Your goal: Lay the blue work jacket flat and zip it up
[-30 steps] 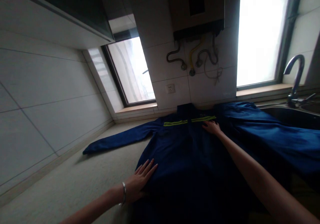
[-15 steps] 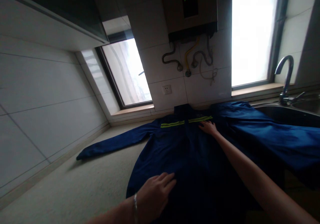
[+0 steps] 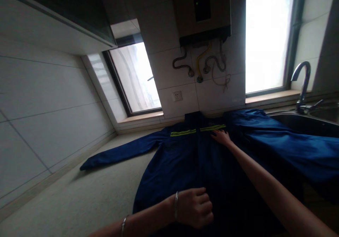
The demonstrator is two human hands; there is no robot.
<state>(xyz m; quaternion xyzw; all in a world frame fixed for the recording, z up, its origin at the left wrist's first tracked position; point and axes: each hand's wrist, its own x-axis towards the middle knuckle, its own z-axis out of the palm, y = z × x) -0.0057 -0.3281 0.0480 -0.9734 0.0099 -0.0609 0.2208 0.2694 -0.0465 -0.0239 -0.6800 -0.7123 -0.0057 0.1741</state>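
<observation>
A dark blue jacket (image 3: 172, 170) with yellow-green chest stripes lies spread, collar toward the wall. Its left-lying sleeve (image 3: 122, 154) stretches over the counter. My right hand (image 3: 222, 137) rests flat on the chest just below the right-hand stripe (image 3: 212, 127), fingers apart. Over the jacket's lower front is my left hand (image 3: 194, 207), a bracelet at its wrist. Its fingers are curled in, and whatever they may hold is hidden. The lower part of the jacket is very dark.
The pale counter (image 3: 106, 194) runs along the left wall. At right stand a sink (image 3: 280, 119) and a curved faucet (image 3: 303, 85), with blue cloth near the basin. A water heater (image 3: 202, 14) with hoses hangs above; a cabinet (image 3: 66, 22) juts out upper left.
My left hand has moved right across the jacket's lower front, and its fingers have curled in. My right hand stays at the chest stripe.
</observation>
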